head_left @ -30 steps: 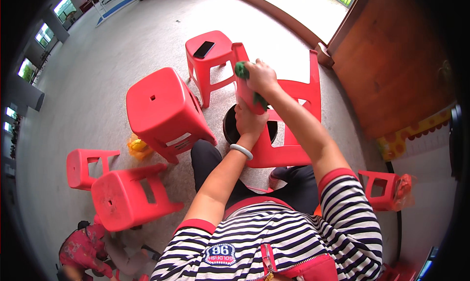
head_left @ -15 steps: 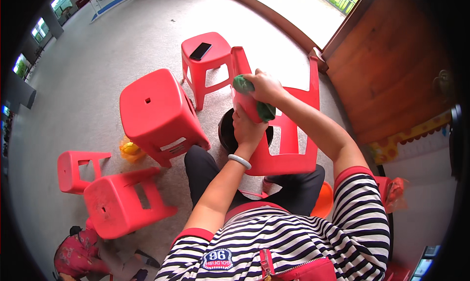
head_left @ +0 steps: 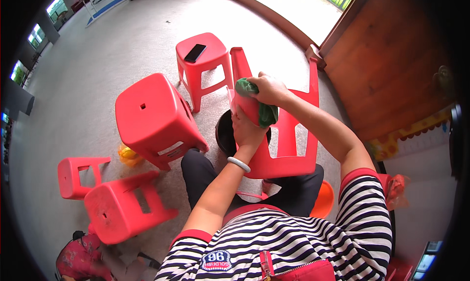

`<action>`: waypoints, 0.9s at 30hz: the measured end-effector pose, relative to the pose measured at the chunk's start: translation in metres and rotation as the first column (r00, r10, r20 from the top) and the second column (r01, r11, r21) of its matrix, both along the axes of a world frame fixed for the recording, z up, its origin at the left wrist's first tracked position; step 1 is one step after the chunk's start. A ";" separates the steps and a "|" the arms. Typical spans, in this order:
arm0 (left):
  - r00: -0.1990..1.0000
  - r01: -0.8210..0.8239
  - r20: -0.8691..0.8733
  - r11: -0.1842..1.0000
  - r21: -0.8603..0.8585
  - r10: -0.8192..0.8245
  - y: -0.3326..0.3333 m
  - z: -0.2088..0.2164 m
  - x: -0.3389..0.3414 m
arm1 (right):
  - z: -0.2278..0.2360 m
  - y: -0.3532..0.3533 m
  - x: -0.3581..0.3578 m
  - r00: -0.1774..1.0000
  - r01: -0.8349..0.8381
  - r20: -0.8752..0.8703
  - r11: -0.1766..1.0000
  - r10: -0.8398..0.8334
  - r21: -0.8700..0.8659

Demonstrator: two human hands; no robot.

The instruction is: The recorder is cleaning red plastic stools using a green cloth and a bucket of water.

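A red plastic stool (head_left: 289, 166) lies tipped over in front of me, its legs pointing away, between my knees. My left hand (head_left: 248, 126) is wrapped round one leg of it, fingers partly hidden behind the plastic. In my right hand (head_left: 272, 90) is a green cloth (head_left: 268, 115), folded over that same leg just above my left hand and pressed against it. A black bucket (head_left: 224, 134) stands on the floor below, partly covered by the stool and my left hand.
A stool (head_left: 208, 40) bearing a black phone (head_left: 195, 53) stands ahead, beside a larger red stool (head_left: 147, 107). Left are two low stools (head_left: 115, 212) and a yellow bag (head_left: 129, 155). An orange basin (head_left: 323, 200) is by my right knee. Another person (head_left: 81, 259) is at lower left.
My right hand and the green cloth have shifted slightly right and down along the stool leg. The left hand keeps its hold. The view has tilted slightly.
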State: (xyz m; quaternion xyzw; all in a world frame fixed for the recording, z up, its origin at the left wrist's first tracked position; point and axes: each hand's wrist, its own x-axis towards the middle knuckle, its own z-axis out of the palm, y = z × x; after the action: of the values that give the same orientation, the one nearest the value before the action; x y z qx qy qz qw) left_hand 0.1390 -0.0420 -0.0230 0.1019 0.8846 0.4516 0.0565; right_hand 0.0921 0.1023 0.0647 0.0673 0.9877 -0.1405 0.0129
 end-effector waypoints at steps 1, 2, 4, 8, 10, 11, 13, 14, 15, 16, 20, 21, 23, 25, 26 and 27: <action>1.000 -0.013 -0.026 1.000 -0.003 0.013 0.000 -0.003 0.000 | 0.002 -0.001 -0.002 1.000 0.000 0.004 1.000 0.000 -0.003; 1.000 -0.007 -0.027 1.000 -0.003 0.007 0.002 0.000 0.000 | 0.008 -0.001 -0.007 0.999 0.036 0.002 0.999 -0.036 -0.007; 1.000 0.009 0.012 0.999 -0.034 -0.009 0.006 0.004 -0.001 | 0.010 0.003 -0.029 0.994 0.109 -0.028 0.994 -0.109 0.002; 0.999 0.034 0.003 0.999 -0.029 -0.033 0.009 0.000 0.002 | 0.011 0.016 -0.096 0.949 0.287 -0.135 0.958 -0.286 -0.016; 0.999 0.051 -0.018 0.999 -0.009 -0.051 0.023 0.001 0.005 | 0.004 0.040 -0.114 0.927 0.356 -0.152 0.932 -0.344 0.063; 0.999 0.044 -0.018 0.999 -0.016 -0.044 0.017 -0.002 0.002 | -0.003 0.035 -0.116 0.930 0.347 -0.148 0.936 -0.335 0.056; 0.999 0.038 0.021 0.999 -0.030 -0.037 0.006 -0.002 0.000 | -0.013 0.021 -0.098 0.954 0.266 -0.150 0.964 -0.261 0.016; 0.998 0.031 0.051 0.999 -0.040 -0.028 -0.001 0.000 -0.005 | -0.011 0.010 -0.084 0.955 0.257 -0.154 0.966 -0.251 0.015; 0.999 0.019 0.051 0.999 -0.043 -0.017 -0.008 0.001 -0.009 | -0.004 -0.003 -0.063 0.985 0.141 -0.098 0.990 -0.141 -0.009; 0.999 0.016 0.042 0.999 -0.035 -0.015 -0.009 0.003 -0.008 | 0.003 -0.005 -0.049 0.998 0.042 -0.044 0.999 -0.044 -0.032; 0.999 0.033 0.023 0.998 -0.056 -0.031 0.004 0.005 -0.006 | 0.006 0.012 -0.054 0.996 0.066 -0.064 0.998 -0.066 -0.001; 0.999 0.047 0.019 0.997 -0.061 -0.045 0.007 0.003 -0.004 | 0.009 0.014 -0.066 0.986 0.148 -0.071 0.989 -0.150 -0.026; 0.997 0.041 -0.067 0.999 -0.002 -0.041 0.011 0.000 -0.001 | 0.015 0.025 -0.104 0.963 0.265 -0.041 0.963 -0.267 -0.048; 0.995 0.030 -0.098 0.999 -0.024 -0.033 0.007 -0.010 -0.009 | 0.006 0.018 -0.136 0.950 0.313 0.000 0.949 -0.313 -0.042; 0.993 0.026 -0.118 0.999 -0.032 -0.030 0.013 -0.009 -0.008 | 0.006 0.020 -0.140 0.936 0.351 0.002 0.936 -0.352 -0.033; 0.998 0.026 -0.053 0.998 -0.053 -0.028 0.016 0.000 -0.007 | -0.002 0.018 -0.137 0.924 0.370 -0.110 0.928 -0.365 0.029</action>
State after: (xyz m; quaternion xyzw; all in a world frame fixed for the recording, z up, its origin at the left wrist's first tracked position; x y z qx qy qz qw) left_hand 0.1324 -0.0262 -0.0235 0.1244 0.8958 0.4246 0.0414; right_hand -0.0445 0.1201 0.0626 0.2443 0.9600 -0.1195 -0.0663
